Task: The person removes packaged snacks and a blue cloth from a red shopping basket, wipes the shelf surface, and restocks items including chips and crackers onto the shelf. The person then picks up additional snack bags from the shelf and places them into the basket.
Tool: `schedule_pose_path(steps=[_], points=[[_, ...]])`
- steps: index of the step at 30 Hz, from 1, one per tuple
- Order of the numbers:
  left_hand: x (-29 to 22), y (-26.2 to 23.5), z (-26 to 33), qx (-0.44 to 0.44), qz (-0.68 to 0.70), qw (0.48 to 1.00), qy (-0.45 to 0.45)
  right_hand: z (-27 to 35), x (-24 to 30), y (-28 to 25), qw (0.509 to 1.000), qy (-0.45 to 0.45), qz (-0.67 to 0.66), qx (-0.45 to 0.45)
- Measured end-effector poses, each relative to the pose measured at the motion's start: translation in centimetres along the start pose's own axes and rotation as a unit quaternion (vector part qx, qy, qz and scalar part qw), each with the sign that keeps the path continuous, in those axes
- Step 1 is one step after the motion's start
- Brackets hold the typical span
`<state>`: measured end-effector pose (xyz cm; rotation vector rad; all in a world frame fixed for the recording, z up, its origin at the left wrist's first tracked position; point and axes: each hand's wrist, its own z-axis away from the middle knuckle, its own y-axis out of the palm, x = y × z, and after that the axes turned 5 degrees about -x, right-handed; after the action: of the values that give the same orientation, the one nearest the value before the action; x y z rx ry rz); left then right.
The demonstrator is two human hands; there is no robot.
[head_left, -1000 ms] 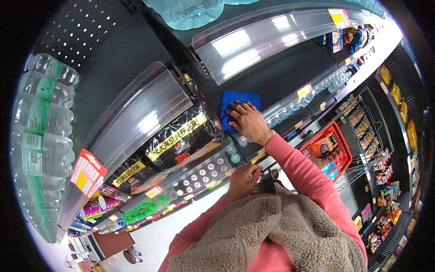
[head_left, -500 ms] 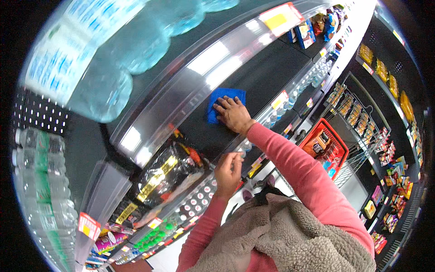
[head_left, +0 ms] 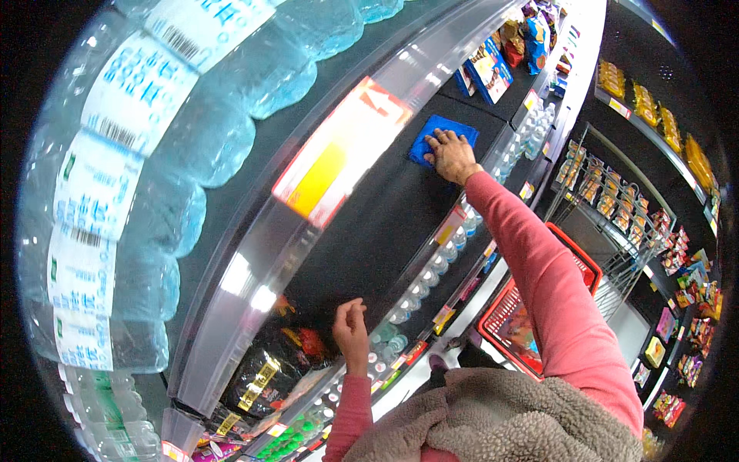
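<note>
My right hand (head_left: 454, 156) lies with its fingers spread on a folded blue cloth (head_left: 419, 148), pressing it against a black shelf (head_left: 377, 215). The cloth sticks out beyond the fingertips. Lower and to the left, my left hand (head_left: 352, 331) hovers by the shelf's front edge, its fingers loosely curled together with nothing seen in them. Near that hand, black plastic packages with yellow labels (head_left: 259, 382) sit at the shelf's left end. Blue and white boxes (head_left: 489, 71) stand at its far end, past the cloth.
Large water bottles (head_left: 138, 192) line the shelf above, behind a clear edge strip with a red-and-yellow price tag (head_left: 339, 150). Small bottles (head_left: 431, 269) fill the shelf below. A red basket (head_left: 512, 327) stands beside my right arm, near a wire rack (head_left: 616, 192) of packaged snacks.
My right hand has slid the cloth along the shelf toward the far boxes. My left hand has shifted lower and left in view. The whole view has moved too, with more water bottles showing.
</note>
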<state>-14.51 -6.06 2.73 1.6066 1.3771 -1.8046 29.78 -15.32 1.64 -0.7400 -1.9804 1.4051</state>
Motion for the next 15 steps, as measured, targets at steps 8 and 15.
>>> schedule_pose_path(steps=[8,15], points=[[0.1,-1.5,-0.2,0.083,-0.047,0.993,-0.062,-8.2,-5.1,2.7,0.996,0.030,0.084,0.027],[-0.3,-1.8,-0.2,0.123,-0.061,0.988,-0.069,-14.4,-5.3,7.5,0.989,0.036,0.063,-0.131]])
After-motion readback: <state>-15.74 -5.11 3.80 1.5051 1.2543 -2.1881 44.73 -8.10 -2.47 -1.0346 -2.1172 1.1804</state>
